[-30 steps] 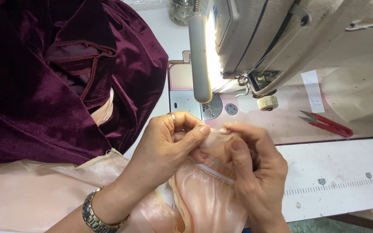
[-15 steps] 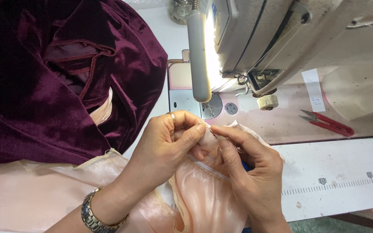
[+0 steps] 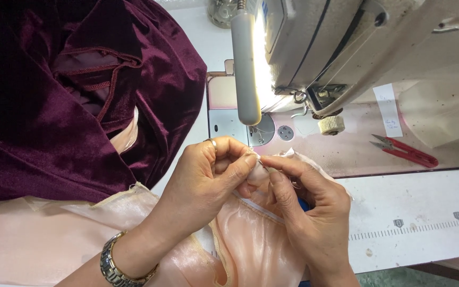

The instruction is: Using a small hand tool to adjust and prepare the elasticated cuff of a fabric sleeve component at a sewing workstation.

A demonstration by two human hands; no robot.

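While both hands meet over the near edge of the table (image 3: 431, 212), the left hand (image 3: 208, 180) pinches a fold of peach fabric (image 3: 251, 239) between thumb and forefinger, closed on it. The right hand (image 3: 309, 212) touches the same fold from the other side, its thumb and forefinger closed on the cloth right against the left fingertips. The fabric trails from the pinch down toward the near edge and spreads left across the table. A watch (image 3: 118, 266) circles the left wrist. Maroon velvet (image 3: 54, 106) is heaped at the far left corner, over part of the peach cloth. Behind the hands stands the sewing machine (image 3: 357, 48), its lamp (image 3: 246, 69) lit, and red snips (image 3: 405, 151) lie to its right.
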